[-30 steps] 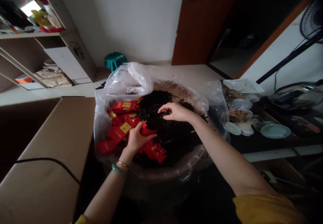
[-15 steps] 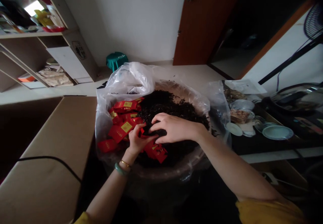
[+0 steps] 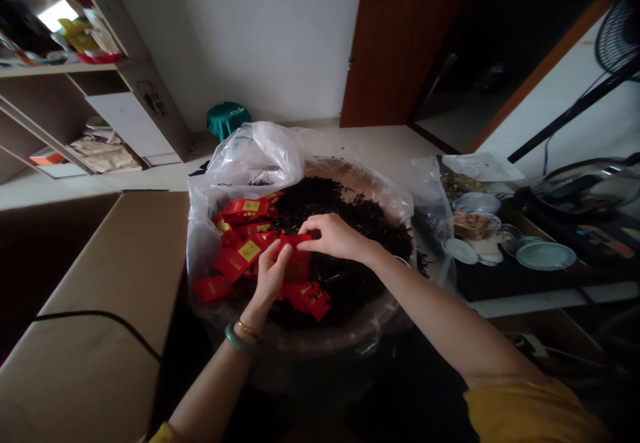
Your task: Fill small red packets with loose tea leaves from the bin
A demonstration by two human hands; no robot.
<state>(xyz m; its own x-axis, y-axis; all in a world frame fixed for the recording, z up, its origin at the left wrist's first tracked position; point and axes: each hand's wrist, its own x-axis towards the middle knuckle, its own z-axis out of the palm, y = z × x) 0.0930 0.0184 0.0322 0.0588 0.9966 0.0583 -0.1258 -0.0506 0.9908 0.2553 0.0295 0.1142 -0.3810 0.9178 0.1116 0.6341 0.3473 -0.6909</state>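
Observation:
Both my hands grip one red packet (image 3: 299, 264) over a wide basket (image 3: 320, 344) lined with clear plastic. My left hand (image 3: 271, 271) pinches its left side, thumb near the top. The fingers of my right hand (image 3: 334, 236) are closed on its upper right edge. Dark loose tea leaves (image 3: 350, 211) fill much of the basket. Several red packets with gold labels (image 3: 240, 258) lie piled on its left side, and more red packets (image 3: 307, 298) rest just below my hands. The packet's contents are hidden.
An open cardboard box (image 3: 125, 276) stands at the left with a black cable across it. On the right, a dark table holds a pale saucer (image 3: 546, 256) and a container of brownish pieces (image 3: 473, 224). A green bin (image 3: 228, 122) sits by the wall.
My right hand has shifted up from over the packet's mouth to grip its top edge. The packet now stands more upright and shows its red face. The view has moved slightly.

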